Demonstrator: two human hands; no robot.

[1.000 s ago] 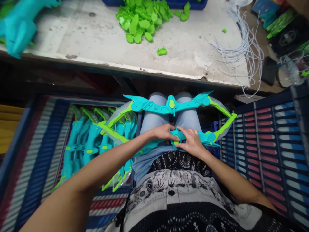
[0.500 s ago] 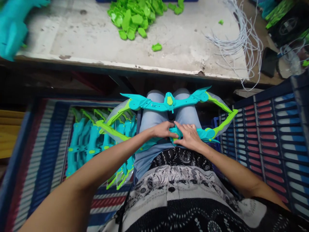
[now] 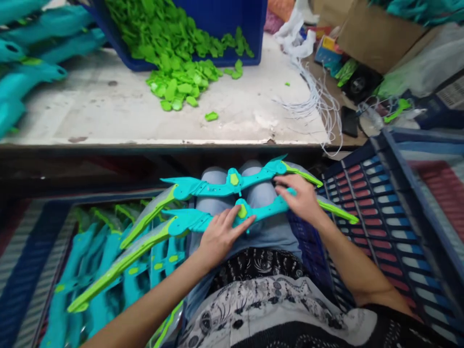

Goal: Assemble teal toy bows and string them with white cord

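Note:
Two turquoise toy bows with lime-green limbs lie across my lap, one behind the other. The far bow (image 3: 217,189) has a lime-green plate (image 3: 234,180) at its centre. On the near bow (image 3: 190,222), my left hand (image 3: 221,237) rests over the middle, its fingers around the grip beside another lime-green plate (image 3: 241,211). My right hand (image 3: 303,199) is closed around the near bow's right arm, with fingertips close to the far bow. The limbs of both bows slant toward me, and my right hand hides part of the near bow's right side.
A blue bin (image 3: 232,36) spills lime-green plates (image 3: 181,79) onto the white table (image 3: 123,118). White cords (image 3: 328,113) hang off its right corner. More turquoise bows (image 3: 81,256) stand in rows at my left. A slatted dark-blue crate (image 3: 391,212) is at my right; turquoise parts (image 3: 32,58) lie far left.
The near bow has been turned so its limbs now point toward me like the far one's. My right hand has moved from its centre to its right arm. The view has tilted up.

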